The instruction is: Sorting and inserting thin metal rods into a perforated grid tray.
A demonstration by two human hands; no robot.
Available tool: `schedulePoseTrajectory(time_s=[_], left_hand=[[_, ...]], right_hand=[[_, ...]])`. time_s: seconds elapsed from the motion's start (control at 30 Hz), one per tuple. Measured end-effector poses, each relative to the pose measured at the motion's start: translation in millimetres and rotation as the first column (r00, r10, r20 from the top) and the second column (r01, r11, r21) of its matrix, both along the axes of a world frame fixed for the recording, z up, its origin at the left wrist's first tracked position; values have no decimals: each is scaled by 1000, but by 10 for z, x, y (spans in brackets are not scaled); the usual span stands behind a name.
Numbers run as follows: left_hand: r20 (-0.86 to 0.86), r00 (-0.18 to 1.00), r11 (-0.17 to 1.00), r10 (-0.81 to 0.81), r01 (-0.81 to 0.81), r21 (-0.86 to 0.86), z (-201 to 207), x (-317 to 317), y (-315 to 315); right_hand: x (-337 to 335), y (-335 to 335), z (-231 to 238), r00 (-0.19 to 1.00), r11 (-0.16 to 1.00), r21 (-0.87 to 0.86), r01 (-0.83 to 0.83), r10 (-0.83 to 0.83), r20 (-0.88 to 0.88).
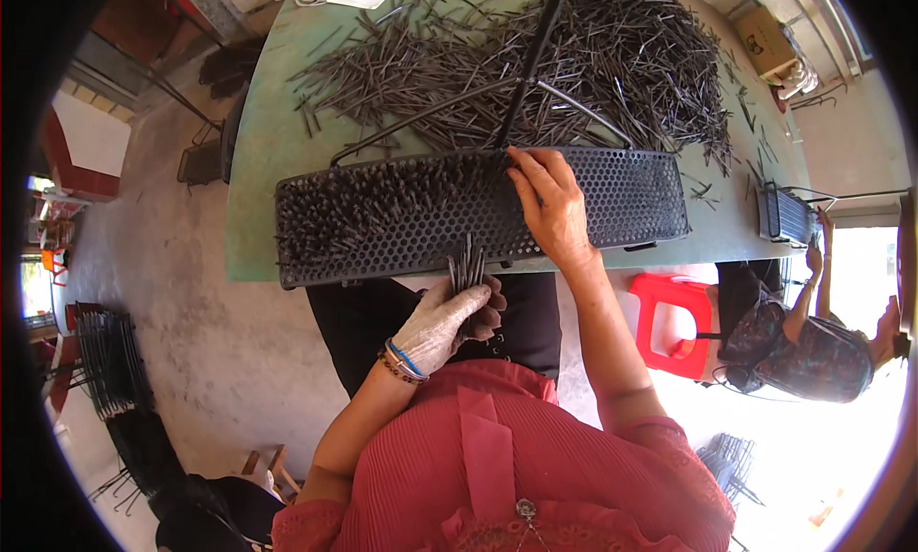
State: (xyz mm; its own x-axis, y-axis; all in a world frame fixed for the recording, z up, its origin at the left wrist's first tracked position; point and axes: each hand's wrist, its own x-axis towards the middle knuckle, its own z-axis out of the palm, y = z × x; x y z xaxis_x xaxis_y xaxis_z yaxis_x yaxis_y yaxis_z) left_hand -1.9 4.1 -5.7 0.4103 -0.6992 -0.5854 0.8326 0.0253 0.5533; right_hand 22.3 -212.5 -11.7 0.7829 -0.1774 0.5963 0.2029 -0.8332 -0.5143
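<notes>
The gloved left hand (pixel 442 324) grasps a bundle of thin dark rods (pixel 467 268) at the near long edge of the black perforated tray (pixel 626 206); the bare right hand (pixel 555 206) has its fingers bent at the tray's far long edge, and whether they pinch a rod cannot be determined. The tray lies along the near edge of the green table (pixel 256 213), upright rods (pixel 335 208) occupying its left part. Loose rods (pixel 641 69) are heaped toward the table's far edge.
</notes>
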Motion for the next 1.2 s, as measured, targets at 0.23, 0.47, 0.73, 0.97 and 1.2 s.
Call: schedulePoseTrajectory(time_s=[0.23,0.47,0.73,0.97,1.2], left_hand=[[59,997,999,-50,49,18,74,4,32],[122,992,996,-28,39,-86,173,66,61],[128,992,997,15,-6,-71,136,-6,24],[187,979,996,83,-77,-43,55,-22,8],[216,968,992,126,-121,-37,70,-38,10]], right_hand=[[-62,19,47,999,999,-34,40,-41,-24],[-455,272,252,873,768,636,-76,360,-330],[-593,376,199,791,579,811,85,455,-409],[-594,423,205,833,616,776,136,352,-426],[-599,469,197,854,554,815,172,329,-404]])
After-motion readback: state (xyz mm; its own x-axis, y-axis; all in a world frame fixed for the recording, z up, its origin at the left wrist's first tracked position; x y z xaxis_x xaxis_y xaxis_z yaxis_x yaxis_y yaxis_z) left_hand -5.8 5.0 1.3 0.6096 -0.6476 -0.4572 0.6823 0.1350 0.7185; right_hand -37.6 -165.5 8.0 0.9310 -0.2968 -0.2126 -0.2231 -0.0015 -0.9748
